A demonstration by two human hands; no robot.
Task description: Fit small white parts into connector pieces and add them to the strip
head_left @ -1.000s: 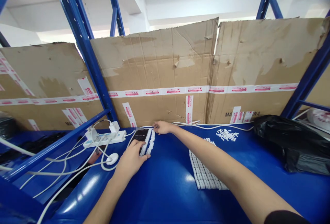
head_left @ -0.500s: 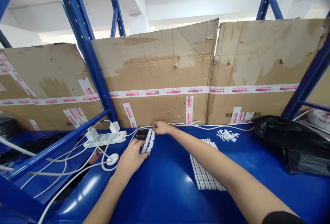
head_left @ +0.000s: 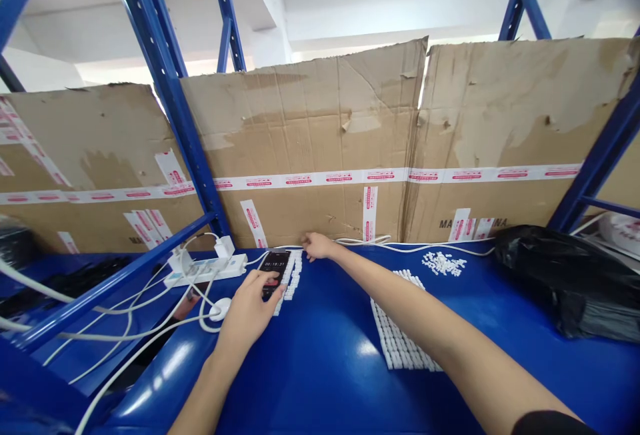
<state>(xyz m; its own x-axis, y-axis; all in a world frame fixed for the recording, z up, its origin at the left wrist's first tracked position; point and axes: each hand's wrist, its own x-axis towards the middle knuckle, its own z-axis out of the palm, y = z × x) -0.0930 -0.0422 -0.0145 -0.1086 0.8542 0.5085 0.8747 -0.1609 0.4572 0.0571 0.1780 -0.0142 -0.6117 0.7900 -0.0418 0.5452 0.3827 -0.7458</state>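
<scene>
- Only container in view: black plastic bag [head_left: 565, 281], slumped on the right of the blue shelf deck [head_left: 320, 381]. Mouth not visible; contents cannot be made out.
- Cardboard sheets [head_left: 310, 135] stand flattened along the back of the deck as a wall and hold nothing.
- Strip of white parts [head_left: 291, 271]: two narrow rows of small white pieces lying flat on the deck at centre-left. Its long axis runs away from the person, and the far end leans slightly right, pointing at the cardboard.
- Phone [head_left: 275, 263] lies just left of the strip, touching or nearly so, screen up with digits lit. Its long axis is parallel to the strip.
- Left hand [head_left: 247, 311]: palm down at the near end of phone and strip. Fingers are extended and loosely spread, with the tips resting on the phone's near edge and the thumb by the strip's near end. It is laid on, not clamped.
- Right hand [head_left: 317, 246]: at the far end of the strip, close to the cardboard, fingers curled towards the strip's end. Cannot tell whether anything is pinched.
- Block of white parts [head_left: 400, 338]: a wider mat of rows, partly under the right forearm, with its long axis also near-to-far.
- Loose pile of white parts [head_left: 443, 263] lies beyond the block, apart from it.
- Power strip [head_left: 207, 267] with white cables [head_left: 125, 335] sits left of the phone.
</scene>
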